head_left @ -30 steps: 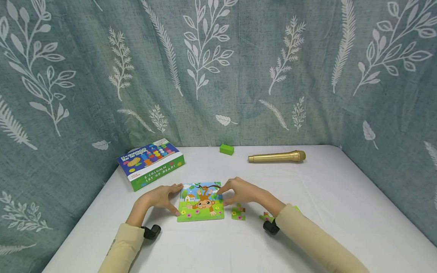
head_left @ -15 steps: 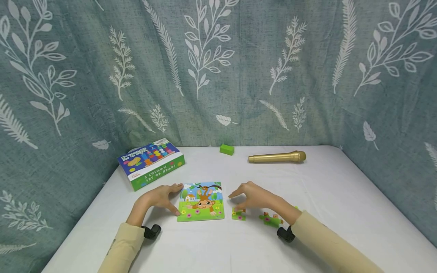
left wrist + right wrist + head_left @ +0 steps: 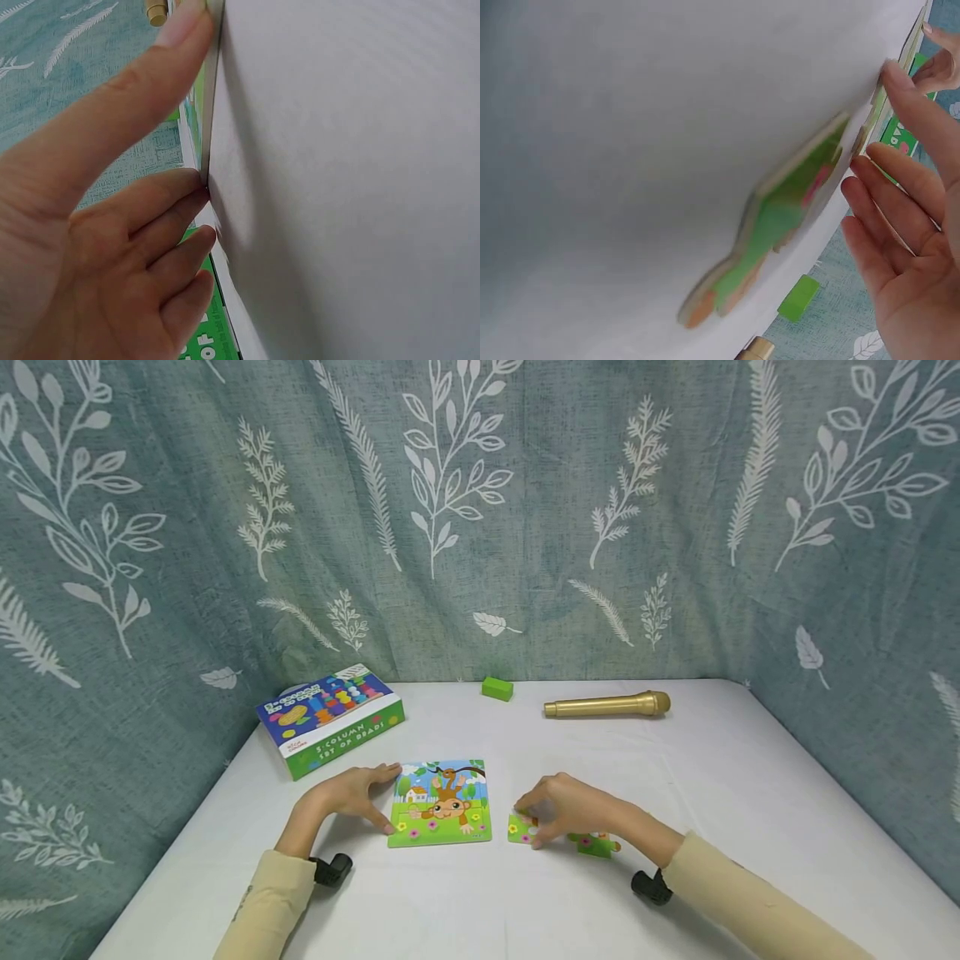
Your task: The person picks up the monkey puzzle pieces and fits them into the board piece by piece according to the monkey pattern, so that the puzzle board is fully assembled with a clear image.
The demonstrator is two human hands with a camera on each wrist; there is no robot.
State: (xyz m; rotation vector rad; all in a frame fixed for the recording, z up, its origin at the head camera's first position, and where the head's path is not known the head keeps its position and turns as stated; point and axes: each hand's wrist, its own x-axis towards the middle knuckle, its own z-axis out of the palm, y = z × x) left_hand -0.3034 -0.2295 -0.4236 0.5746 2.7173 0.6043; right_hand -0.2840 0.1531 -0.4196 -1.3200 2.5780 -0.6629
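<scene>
A square monkey picture puzzle [image 3: 438, 831] lies on the white table. My left hand [image 3: 352, 797] touches its left edge, thumb at the near corner and fingers at the far corner, spread apart. In the left wrist view the thumb [image 3: 150, 82] lies along the puzzle's side. To the puzzle's right, my right hand [image 3: 573, 810] pinches a green flowered puzzle piece [image 3: 519, 830] between thumb and fingers, partly covering it. A second puzzle piece [image 3: 596, 845] lies under the right wrist, partly hidden; it looms large as a knobbed green piece [image 3: 772, 217] in the right wrist view.
A bead-set box [image 3: 333, 718] stands at the back left. Near the table's far edge are a green block [image 3: 497, 688] and a gold microphone [image 3: 607, 705]. A leaf-patterned curtain [image 3: 480, 527] closes off the back and sides.
My right hand has left the puzzle's right edge, moved right and towards the near side, and closed thumb and fingers on the loose piece. My left hand stays put.
</scene>
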